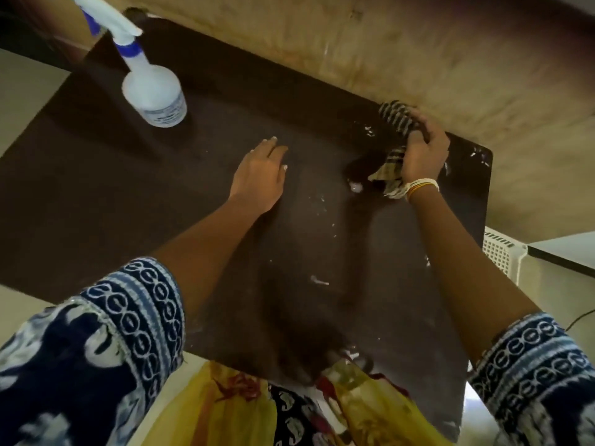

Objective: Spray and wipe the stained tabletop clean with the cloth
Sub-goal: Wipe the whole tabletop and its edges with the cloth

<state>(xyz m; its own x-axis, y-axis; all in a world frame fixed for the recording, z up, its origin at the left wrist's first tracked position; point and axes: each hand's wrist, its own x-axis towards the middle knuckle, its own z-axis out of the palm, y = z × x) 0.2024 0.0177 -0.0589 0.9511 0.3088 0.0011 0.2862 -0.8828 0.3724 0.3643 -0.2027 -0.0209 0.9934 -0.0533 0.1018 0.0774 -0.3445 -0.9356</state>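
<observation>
Under right hand (pixel 421 152), near-to-far cloth (pixel 396 123)

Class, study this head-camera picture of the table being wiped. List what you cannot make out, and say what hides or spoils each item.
1. Spray bottle: nozzle top cut off by the upper edge; label print too small to read.
2. Cloth: its middle is hidden under the right hand.
3. Tabletop: the near edge is covered by clothing and blurred.
4. Left hand: whether the palm touches the table is unclear.

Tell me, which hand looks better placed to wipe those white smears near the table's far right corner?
Probably the right hand: it grips the cloth beside those smears. The left hand lies flat, empty, mid-table.
</observation>
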